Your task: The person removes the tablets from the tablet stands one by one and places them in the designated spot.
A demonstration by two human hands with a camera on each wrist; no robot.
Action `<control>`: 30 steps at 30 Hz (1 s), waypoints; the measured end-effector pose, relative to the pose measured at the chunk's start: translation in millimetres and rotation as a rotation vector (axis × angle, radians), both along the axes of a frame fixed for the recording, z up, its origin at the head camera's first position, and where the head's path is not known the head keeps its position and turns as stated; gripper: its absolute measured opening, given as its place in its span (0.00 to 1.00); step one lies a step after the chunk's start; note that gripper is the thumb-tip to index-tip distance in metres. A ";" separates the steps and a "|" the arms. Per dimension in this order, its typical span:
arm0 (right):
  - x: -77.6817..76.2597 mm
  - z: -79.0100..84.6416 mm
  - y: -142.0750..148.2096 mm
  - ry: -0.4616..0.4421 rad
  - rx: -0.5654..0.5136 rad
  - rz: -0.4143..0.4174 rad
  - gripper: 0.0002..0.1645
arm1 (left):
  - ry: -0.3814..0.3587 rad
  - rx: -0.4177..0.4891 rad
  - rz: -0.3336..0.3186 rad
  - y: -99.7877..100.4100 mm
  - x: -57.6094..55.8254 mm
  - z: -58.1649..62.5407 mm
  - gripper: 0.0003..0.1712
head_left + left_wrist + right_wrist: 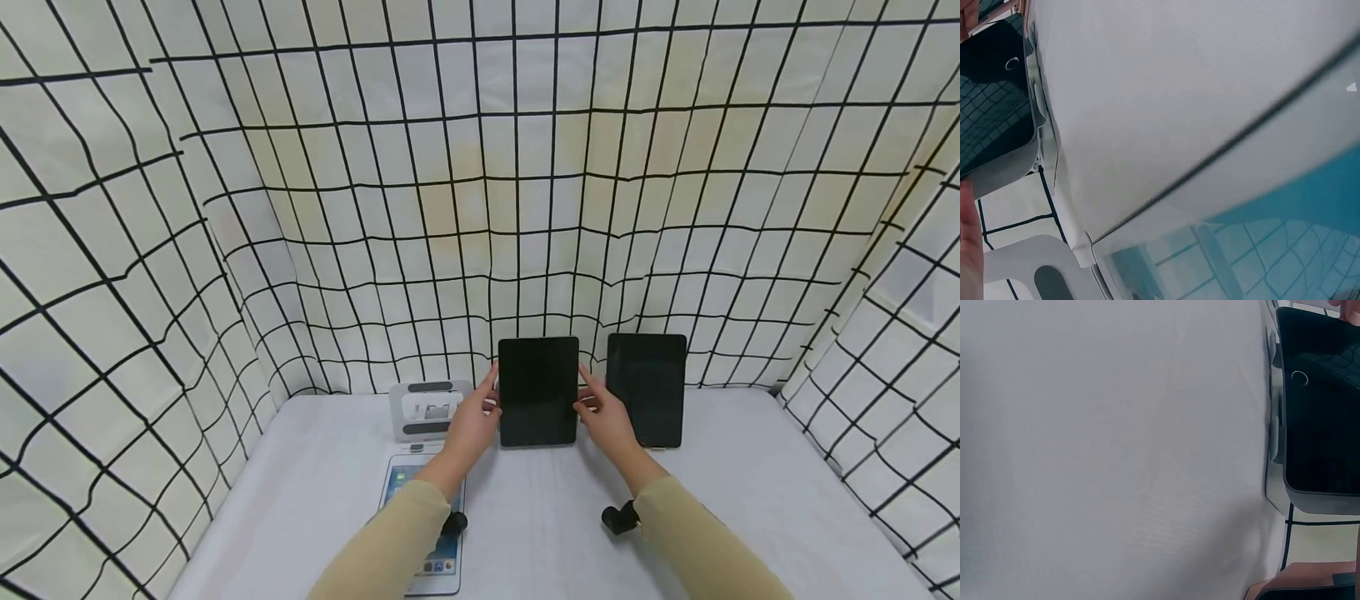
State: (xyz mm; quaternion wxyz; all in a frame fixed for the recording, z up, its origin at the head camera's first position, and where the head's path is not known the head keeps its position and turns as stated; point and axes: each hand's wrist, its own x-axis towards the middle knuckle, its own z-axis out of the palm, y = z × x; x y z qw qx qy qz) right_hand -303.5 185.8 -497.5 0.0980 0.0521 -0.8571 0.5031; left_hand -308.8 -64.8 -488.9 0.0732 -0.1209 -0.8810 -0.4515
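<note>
A black tablet stands tilted back near the far wall, its dark screen facing me. On its left edge my left hand holds it between thumb and fingers. My right hand grips the opposite edge the same way. In the right wrist view, grey hooks of a stand show along the bottom edge of that tablet, close to it; most of the stand is hidden behind. The tablet's round home button appears in both wrist views.
Right of my right hand, a second black tablet leans upright. On the left is a pale stand with dark pads. A white tablet with a lit screen lies flat under my left forearm. Grid-patterned cloth walls enclose the white table.
</note>
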 end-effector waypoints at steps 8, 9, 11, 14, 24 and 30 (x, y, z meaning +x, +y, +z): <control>2.2 2.5 3.6 -0.018 -0.051 0.022 0.44 | -0.033 0.066 -0.057 -4.7 3.4 2.8 0.48; 2.4 2.6 4.3 -0.017 -0.051 0.025 0.44 | -0.036 0.076 -0.066 -5.0 4.1 2.9 0.47; 2.9 2.8 5.9 -0.018 -0.051 0.035 0.45 | -0.044 0.098 -0.082 -5.8 5.7 2.9 0.47; 3.9 3.0 8.2 -0.037 -0.067 0.049 0.45 | -0.070 0.132 -0.096 -7.1 8.6 3.7 0.47; 11.0 8.0 12.0 -0.109 -0.133 0.094 0.45 | -0.127 0.200 -0.137 -10.8 17.5 9.3 0.47; 16.4 8.8 13.5 -0.112 -0.147 0.106 0.44 | -0.133 0.226 -0.148 -10.9 22.9 13.1 0.46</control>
